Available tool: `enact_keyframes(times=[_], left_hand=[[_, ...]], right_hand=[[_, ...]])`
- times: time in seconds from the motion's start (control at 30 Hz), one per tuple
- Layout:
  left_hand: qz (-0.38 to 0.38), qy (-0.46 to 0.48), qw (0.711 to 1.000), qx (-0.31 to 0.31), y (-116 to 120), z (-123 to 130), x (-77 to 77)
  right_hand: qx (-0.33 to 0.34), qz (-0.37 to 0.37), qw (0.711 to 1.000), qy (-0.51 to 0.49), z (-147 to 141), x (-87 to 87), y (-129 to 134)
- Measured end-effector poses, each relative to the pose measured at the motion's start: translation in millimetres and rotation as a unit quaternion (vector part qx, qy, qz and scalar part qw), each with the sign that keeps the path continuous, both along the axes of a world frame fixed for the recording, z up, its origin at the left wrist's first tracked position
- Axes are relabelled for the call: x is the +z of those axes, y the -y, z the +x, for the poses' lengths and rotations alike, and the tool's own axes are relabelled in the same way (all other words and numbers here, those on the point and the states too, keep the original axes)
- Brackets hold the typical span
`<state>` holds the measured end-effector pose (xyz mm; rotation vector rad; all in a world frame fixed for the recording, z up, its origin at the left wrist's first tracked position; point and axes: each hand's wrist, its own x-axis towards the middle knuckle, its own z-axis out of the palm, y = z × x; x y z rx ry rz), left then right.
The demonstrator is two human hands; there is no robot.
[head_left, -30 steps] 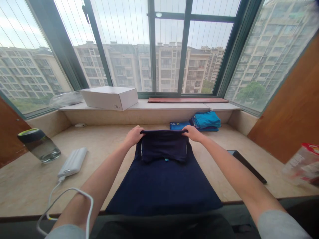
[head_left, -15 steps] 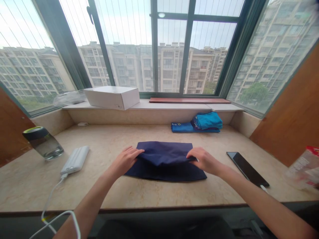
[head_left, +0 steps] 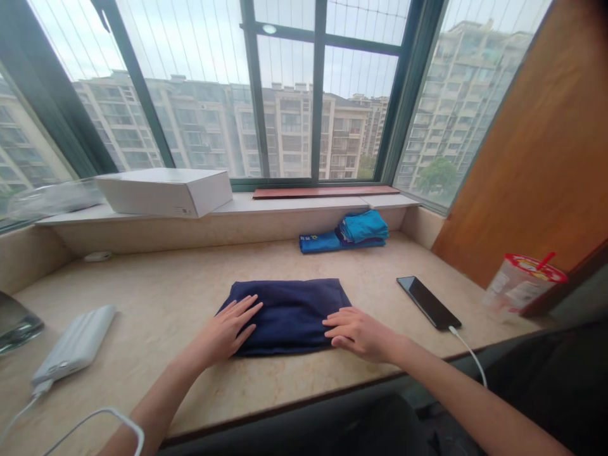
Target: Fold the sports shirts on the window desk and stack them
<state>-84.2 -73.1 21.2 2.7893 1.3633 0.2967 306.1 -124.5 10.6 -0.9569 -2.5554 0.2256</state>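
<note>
A folded dark navy cloth [head_left: 289,316] lies flat on the beige stone counter [head_left: 190,405], close to its front edge. My left hand [head_left: 230,329] rests on the cloth's left part with its fingers spread. On the right edge of the cloth lies my right hand [head_left: 356,330], palm down, its fingers stretched out and a little apart. Neither hand grips the fabric. Behind it, near the back wall of the counter, sit folded blue cloths [head_left: 363,228].
A white power bank [head_left: 76,345] with a cable and a bottle [head_left: 16,323] stand at the left. Rightward lie a phone [head_left: 427,303] with a cable and a plastic cup [head_left: 520,285]. A white box [head_left: 164,192] and reddish board [head_left: 325,192] occupy the sill.
Both hands have let go of the raised cloth edge and now lie open on it. The cloth's upper layer has come down flat toward me. The view has turned right.
</note>
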Motion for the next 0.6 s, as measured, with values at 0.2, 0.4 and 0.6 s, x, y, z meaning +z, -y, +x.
enact_keyframes(times=[0.2, 0.4, 0.6], left_hand=[[0.014, -0.018, 0.998, 0.051, 13, -4, -33.2], [0.029, -0.047, 0.991, 0.121, 63, 18, -30.8], [-0.001, -0.042, 0.996, 0.082, 82, 44, 8.7]], right_hand=[[-0.484, 0.062, 0.87, 0.065, 102, -0.3, -4], [-0.598, -0.081, 0.786, 0.132, 174, -14.4, -5], [-0.591, -0.091, 0.794, 0.109, 184, -20.4, -14]])
